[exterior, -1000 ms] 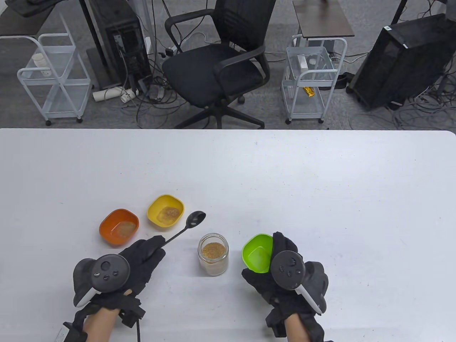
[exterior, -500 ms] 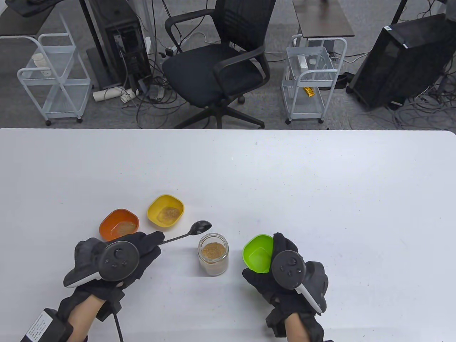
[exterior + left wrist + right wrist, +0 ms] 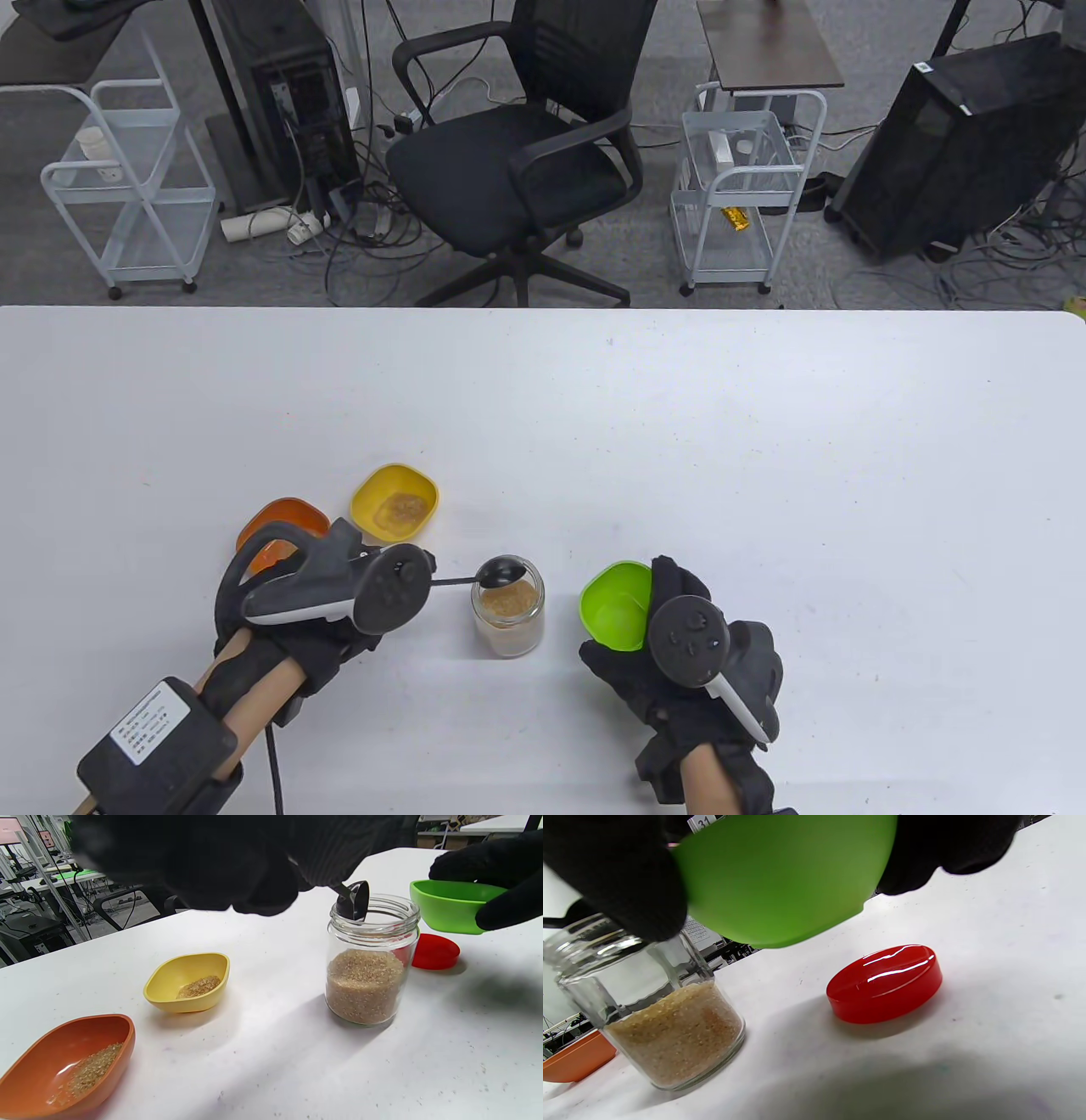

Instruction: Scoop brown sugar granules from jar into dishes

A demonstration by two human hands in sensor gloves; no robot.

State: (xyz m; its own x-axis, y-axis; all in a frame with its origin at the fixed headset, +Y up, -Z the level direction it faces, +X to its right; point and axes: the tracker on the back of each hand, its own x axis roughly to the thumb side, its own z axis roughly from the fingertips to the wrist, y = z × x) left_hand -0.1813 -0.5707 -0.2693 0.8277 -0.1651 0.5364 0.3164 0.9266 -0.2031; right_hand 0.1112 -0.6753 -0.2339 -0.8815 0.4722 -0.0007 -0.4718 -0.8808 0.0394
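Note:
An open glass jar [image 3: 508,613] about half full of brown sugar stands on the white table; it also shows in the left wrist view [image 3: 367,961] and the right wrist view [image 3: 657,1014]. My left hand [image 3: 339,586] holds a black spoon [image 3: 499,571] whose bowl sits at the jar's mouth [image 3: 354,901]. My right hand [image 3: 679,654] holds an empty green dish [image 3: 615,604] in the air just right of the jar [image 3: 780,878]. A yellow dish [image 3: 395,501] and an orange dish [image 3: 280,519] each hold some sugar.
A red jar lid [image 3: 885,982] lies on the table under the green dish, right of the jar [image 3: 435,951]. Beyond the table's far edge stand an office chair [image 3: 517,161] and wire carts.
My left hand has rolled over and swung right, carrying the spoon bowl from beside the yellow dish to the jar's mouth. My right hand and the green dish have barely moved.

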